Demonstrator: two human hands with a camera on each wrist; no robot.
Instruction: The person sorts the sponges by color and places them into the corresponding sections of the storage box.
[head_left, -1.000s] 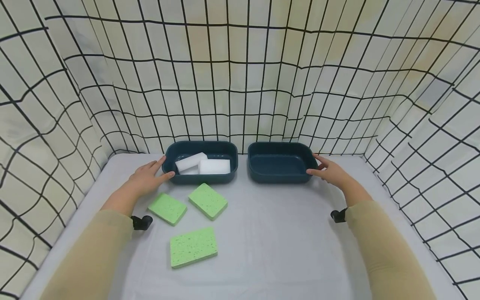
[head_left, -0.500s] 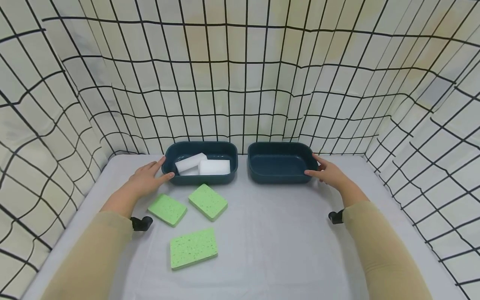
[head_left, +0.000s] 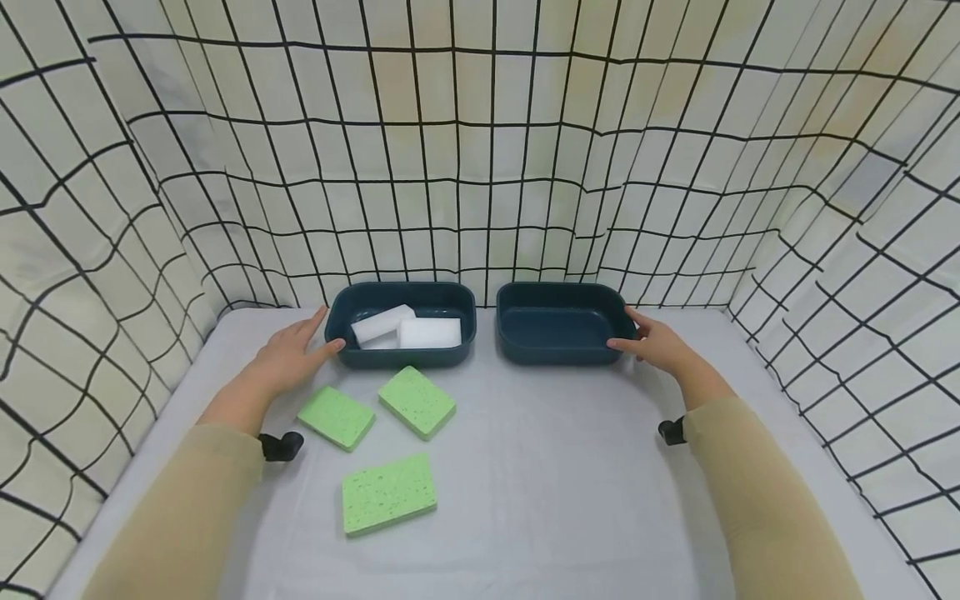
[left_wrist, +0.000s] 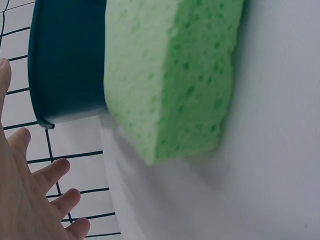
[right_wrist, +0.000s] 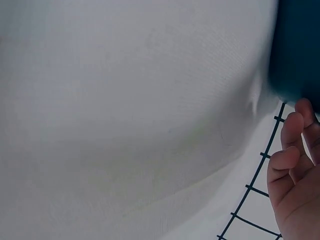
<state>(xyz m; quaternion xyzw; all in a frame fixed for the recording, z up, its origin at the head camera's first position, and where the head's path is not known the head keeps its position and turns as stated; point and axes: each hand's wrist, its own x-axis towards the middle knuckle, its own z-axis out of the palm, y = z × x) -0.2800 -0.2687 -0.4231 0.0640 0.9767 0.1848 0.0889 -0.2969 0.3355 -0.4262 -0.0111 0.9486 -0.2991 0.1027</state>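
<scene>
Two dark teal bins stand side by side at the back. Several white blocks lie in the left bin; the right bin has nothing in it. My left hand is beside the left bin's outer end, fingers spread, thumb near its front corner. In the left wrist view those fingers look straight, just off the bin. My right hand spans the right bin's outer end, thumb on the front corner, forefinger at the back. Its other fingers are loosely bent below the bin wall.
Three speckled green sponges lie at the left: one near the left wrist, one before the left bin, one nearer the front. A white cloth covers the table. Black-grid netting over white sheeting rises behind and at both sides.
My left fingers have drawn slightly leftward from the left bin's end. My right thumb has shifted a little left along the right bin's front. Bins and sponges keep their places.
</scene>
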